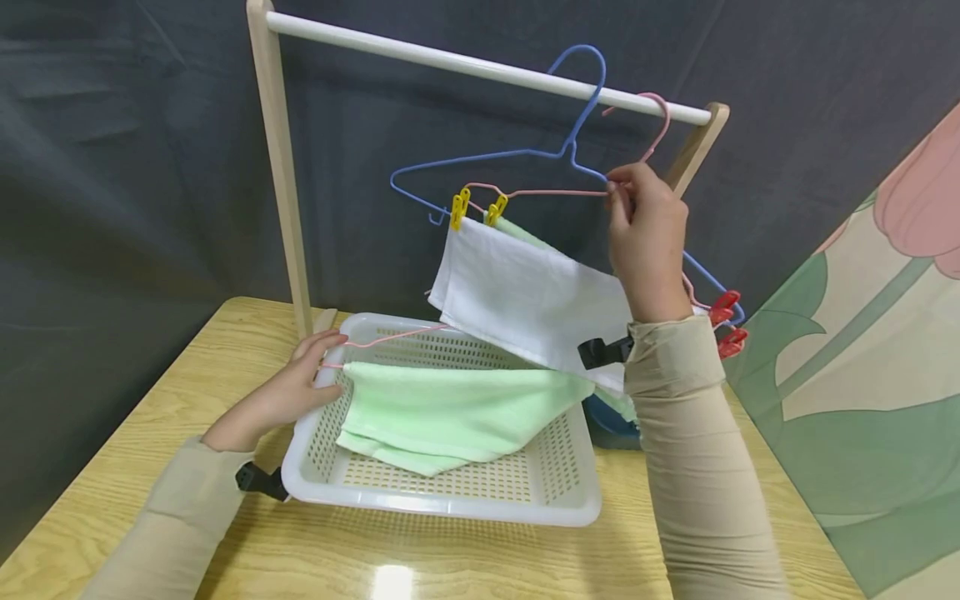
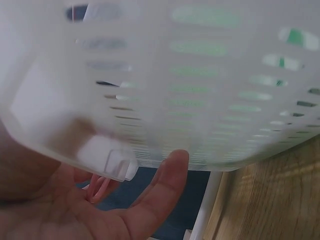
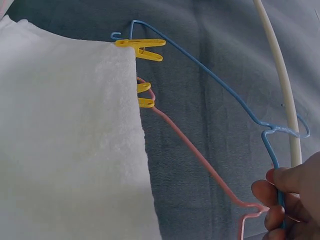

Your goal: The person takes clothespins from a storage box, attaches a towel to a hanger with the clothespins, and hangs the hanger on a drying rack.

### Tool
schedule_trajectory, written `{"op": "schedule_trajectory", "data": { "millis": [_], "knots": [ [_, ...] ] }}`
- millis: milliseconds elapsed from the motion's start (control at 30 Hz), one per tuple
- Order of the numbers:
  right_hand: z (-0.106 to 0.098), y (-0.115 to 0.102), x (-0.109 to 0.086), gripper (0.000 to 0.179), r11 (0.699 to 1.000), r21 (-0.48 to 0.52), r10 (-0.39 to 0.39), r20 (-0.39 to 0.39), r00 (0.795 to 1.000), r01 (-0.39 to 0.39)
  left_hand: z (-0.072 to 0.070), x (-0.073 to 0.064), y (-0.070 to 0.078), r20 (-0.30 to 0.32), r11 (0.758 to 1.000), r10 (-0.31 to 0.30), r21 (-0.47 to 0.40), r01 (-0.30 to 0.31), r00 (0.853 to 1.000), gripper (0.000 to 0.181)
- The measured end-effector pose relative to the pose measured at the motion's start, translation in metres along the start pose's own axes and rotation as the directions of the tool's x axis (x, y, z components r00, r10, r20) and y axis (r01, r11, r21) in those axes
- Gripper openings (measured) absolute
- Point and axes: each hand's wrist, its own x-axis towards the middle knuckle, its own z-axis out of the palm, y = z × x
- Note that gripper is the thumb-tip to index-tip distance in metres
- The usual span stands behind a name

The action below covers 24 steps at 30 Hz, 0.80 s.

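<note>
High on the right, my right hand [image 1: 647, 229] pinches the blue hanger [image 3: 225, 85] beside its neck, its hook over the white bar. A white towel [image 1: 525, 275] hangs from it, held by a yellow clip [image 1: 456, 212] and red clips [image 1: 723, 308]. Behind it a pink hanger [image 3: 200, 155] also hooks on the bar, with a green towel mostly hidden. Low at the left, my left hand [image 1: 303, 379] curls its fingers over the end of another pink hanger [image 1: 390, 337], thumb apart. A light green towel [image 1: 457, 408] drapes over that hanger, in the white basket [image 1: 450, 506].
The rack has a white bar [image 1: 420, 54] and wooden posts [image 1: 281, 167]. The basket stands on the wood-grain table [image 1: 180, 383] in front of it. Behind the basket's right side sits a dark blue container [image 1: 611, 425]. A dark curtain [image 1: 120, 167] hangs behind.
</note>
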Motion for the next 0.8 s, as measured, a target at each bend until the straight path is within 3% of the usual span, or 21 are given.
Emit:
{"op": "schedule_trajectory", "data": {
  "millis": [800],
  "knots": [
    [0.009,0.007,-0.015,0.025,1.000,0.008,0.021,0.052,0.998,-0.021,0.001,0.002,0.000,0.019,0.999,-0.019,-0.036,0.020,1.000,0.074]
  ]
}}
